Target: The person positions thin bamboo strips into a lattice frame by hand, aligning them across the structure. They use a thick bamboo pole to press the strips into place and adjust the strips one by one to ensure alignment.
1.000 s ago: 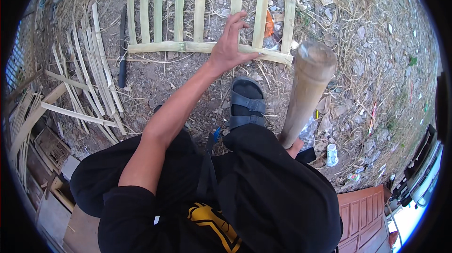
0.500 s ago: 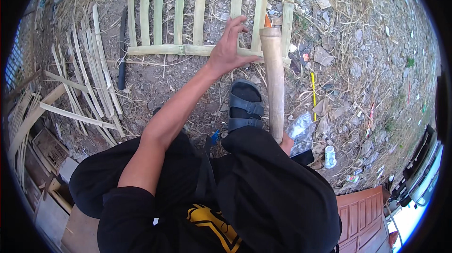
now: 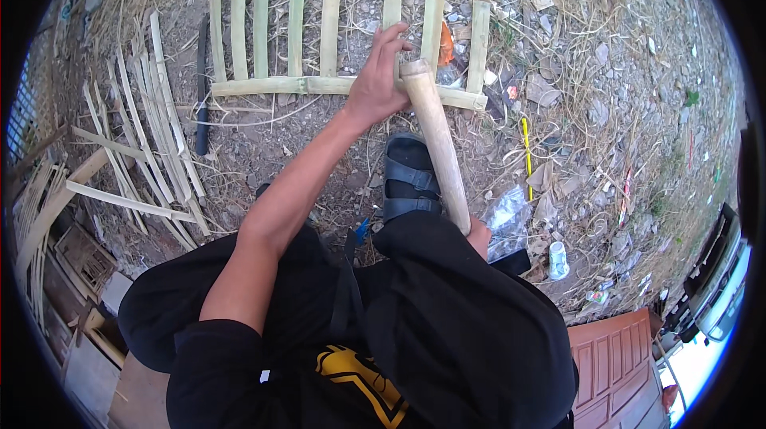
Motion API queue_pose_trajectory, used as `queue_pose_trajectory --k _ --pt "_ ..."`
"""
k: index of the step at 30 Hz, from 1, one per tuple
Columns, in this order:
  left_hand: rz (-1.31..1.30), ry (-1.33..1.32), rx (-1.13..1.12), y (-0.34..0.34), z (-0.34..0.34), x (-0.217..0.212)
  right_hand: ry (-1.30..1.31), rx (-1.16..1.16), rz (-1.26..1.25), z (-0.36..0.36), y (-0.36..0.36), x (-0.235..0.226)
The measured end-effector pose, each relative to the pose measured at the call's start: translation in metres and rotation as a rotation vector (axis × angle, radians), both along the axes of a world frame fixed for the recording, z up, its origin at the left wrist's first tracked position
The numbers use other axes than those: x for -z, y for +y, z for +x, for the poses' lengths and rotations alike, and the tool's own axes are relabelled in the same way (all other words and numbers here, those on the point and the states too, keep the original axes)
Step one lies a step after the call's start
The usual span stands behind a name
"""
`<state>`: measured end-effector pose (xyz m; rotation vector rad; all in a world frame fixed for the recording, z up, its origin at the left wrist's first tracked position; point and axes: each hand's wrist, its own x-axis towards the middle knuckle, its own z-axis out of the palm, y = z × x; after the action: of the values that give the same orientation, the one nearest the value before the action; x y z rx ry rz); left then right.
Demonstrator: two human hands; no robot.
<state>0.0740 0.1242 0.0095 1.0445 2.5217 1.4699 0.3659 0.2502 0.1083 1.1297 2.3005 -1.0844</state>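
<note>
A flat frame of split bamboo lies on the ground ahead of me, its several upright slats joined to one crosspiece. My left hand grips it where a slat meets the crosspiece, fingers curled over the slat; the thumb is hidden. A thick, pale bamboo stick slants over my foot, its upper end close beside the left hand and above the crosspiece. My right hand is closed around the stick's lower end, mostly hidden behind my knee. I cannot tell whether the stick touches the frame.
A long dark-handled blade lies left of the frame, near loose bamboo strips. My sandalled foot is below the crosspiece. To the right are a yellow pen-like stick, a clear plastic bag and a plastic cup.
The bamboo stick's upper end has swung left, from upright to leaning, nearer my left hand. My left hand stays at the same joint, its thumb now covered by the stick.
</note>
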Motion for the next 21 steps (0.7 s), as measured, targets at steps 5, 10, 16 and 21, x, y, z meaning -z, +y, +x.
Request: queue_pose_trajectory --k 5,10,16,21 --pt "-0.045 -0.017 0.060 -0.003 -0.004 0.001 0.154 0.086 -0.107 -0.017 -0.002 -0.027" --pt "-0.012 -0.019 0.003 0.005 -0.004 0.002 0.070 0.144 -0.074 -0.019 0.003 -0.013" --pt "-0.052 0.029 0.003 -0.001 -0.005 0.000 0.042 0.067 -0.067 -0.011 -0.001 -0.007" --pt "-0.032 -0.063 0.038 -0.003 0.002 -0.001 0.132 0.201 -0.046 -0.017 -0.006 -0.026"
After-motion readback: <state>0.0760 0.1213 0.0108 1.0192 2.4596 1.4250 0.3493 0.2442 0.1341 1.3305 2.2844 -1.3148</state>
